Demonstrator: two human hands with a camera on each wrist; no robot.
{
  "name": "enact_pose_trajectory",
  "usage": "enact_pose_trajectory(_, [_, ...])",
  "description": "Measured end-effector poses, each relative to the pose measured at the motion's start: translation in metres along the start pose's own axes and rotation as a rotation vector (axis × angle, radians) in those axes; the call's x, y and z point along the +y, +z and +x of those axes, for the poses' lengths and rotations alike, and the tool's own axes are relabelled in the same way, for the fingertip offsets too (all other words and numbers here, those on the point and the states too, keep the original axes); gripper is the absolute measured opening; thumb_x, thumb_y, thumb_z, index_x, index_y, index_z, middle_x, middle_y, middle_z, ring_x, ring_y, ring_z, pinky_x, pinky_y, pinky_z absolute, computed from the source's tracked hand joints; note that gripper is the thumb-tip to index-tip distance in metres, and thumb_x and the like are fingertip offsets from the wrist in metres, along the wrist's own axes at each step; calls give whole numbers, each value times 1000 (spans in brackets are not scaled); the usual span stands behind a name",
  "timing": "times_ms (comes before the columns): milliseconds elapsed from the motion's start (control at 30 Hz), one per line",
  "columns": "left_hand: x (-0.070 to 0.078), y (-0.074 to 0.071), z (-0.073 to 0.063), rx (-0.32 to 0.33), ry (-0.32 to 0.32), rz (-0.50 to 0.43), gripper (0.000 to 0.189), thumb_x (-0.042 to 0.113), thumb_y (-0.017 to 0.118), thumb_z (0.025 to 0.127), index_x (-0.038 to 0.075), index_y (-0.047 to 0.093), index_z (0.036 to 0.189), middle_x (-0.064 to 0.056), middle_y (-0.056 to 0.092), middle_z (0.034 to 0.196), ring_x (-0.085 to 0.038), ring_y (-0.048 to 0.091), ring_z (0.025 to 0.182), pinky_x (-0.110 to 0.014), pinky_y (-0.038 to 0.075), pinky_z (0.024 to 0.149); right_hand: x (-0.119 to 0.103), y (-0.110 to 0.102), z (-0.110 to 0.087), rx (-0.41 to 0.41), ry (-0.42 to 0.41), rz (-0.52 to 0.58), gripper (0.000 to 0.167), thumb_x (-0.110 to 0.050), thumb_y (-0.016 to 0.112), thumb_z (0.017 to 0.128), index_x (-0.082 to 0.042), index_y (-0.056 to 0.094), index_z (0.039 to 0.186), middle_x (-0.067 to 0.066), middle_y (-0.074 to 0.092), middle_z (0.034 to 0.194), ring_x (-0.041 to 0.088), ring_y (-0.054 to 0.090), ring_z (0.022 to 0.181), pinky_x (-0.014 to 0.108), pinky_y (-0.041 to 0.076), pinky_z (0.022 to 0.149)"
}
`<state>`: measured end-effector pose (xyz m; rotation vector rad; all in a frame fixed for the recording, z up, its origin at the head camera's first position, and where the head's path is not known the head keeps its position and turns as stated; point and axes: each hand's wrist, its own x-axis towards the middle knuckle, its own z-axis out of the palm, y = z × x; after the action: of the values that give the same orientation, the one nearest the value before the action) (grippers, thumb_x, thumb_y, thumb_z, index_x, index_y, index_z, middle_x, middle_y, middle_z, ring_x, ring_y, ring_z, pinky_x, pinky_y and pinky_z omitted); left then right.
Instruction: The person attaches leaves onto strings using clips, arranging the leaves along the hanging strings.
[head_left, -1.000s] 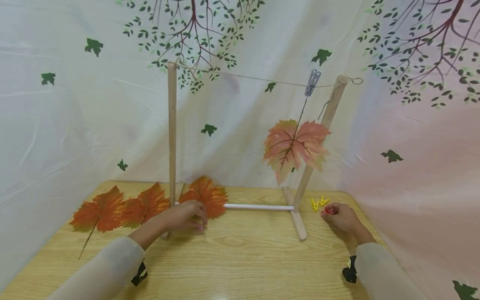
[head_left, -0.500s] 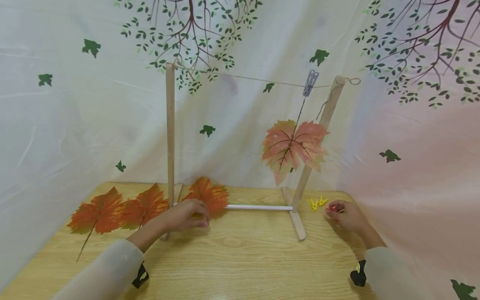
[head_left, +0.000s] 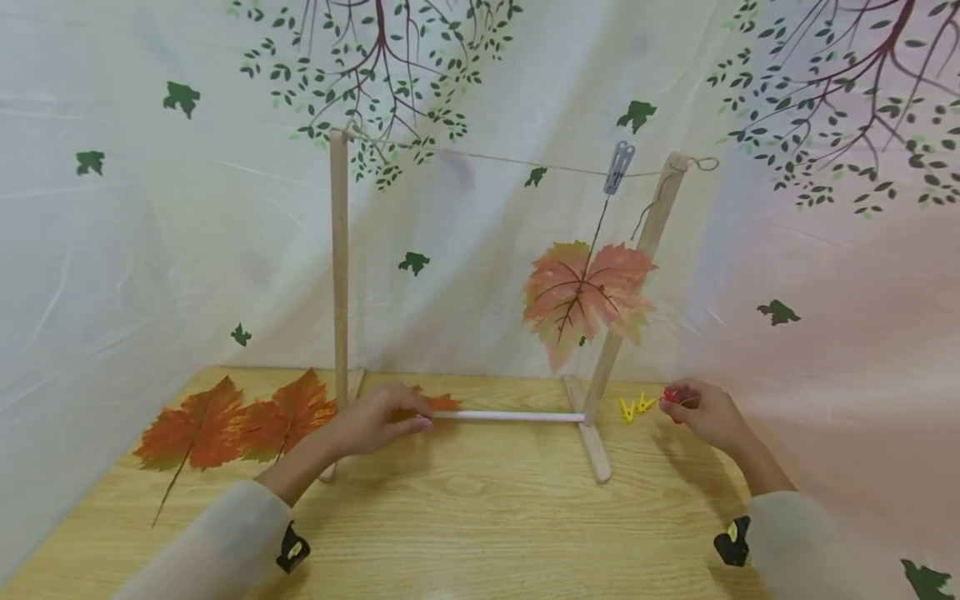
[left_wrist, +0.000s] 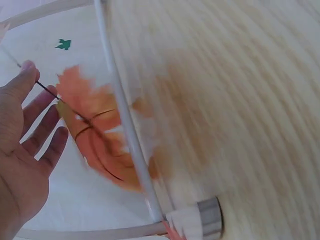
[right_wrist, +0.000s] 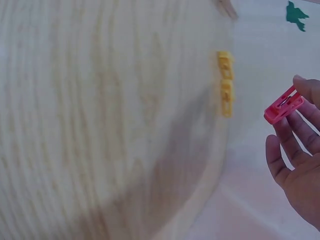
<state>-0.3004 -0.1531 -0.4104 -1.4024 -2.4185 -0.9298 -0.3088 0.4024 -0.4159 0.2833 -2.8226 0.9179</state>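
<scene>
My left hand pinches the thin dark stem of an orange maple leaf between thumb and fingers. In the left wrist view this leaf hangs beside the stand's white crossbar; the head view shows only its edge behind the hand. At the right, my right hand holds a red clothespin by one end, raised off the table. Two yellow clothespins lie just left of that hand. Another maple leaf hangs by its stem from a grey clothespin on the string.
A wooden stand with a left post and a leaning right post carries a string across its top. Two more orange leaves lie at the table's left. Printed fabric hangs behind the wooden table.
My left hand has lifted the leaf by its stem and risen slightly to the right. My right hand has moved up and right, away from the yellow clothespins, carrying the red clothespin.
</scene>
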Motion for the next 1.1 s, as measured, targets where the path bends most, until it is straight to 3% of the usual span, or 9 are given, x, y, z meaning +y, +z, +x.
enact_pose_trajectory(167, [7,-3,2,53,-99,-76,9,19,72,98,16,79,103,8,74,102,-10,67,95,-45,58,82,-12,-18,3,15,0,-21,44,-29,69,100,5,60,128,18,70,107,34,70,95,31,56,72])
enact_pose_trajectory(333, [9,-5,6,122,-147,-106,11,16,71,98,14,78,106,3,75,100,-9,67,89,-34,58,76,-24,-35,5,27,-19,-41,49,-32,67,101,5,58,133,21,69,112,37,69,99,31,56,71])
enact_pose_trajectory(667, [15,-18,28,206,-98,-139,12,9,71,97,8,78,106,-1,76,98,-13,69,87,-38,60,77,-52,-73,13,83,-55,-112,47,-35,67,101,1,61,130,20,70,108,39,67,100,28,54,70])
enact_pose_trajectory(833, [20,-25,39,223,-109,-149,13,10,69,98,7,78,107,-3,76,100,-14,69,86,-41,60,79,-65,-95,18,79,-53,-140,53,-41,65,101,1,59,132,22,69,112,40,67,100,32,54,69])
enact_pose_trajectory(1100, [28,-37,56,241,-132,-156,12,11,69,99,7,78,106,-4,76,100,-14,69,86,-35,59,80,-85,-121,27,68,-59,-204,56,-45,65,100,0,58,133,20,70,112,37,67,98,35,55,70])
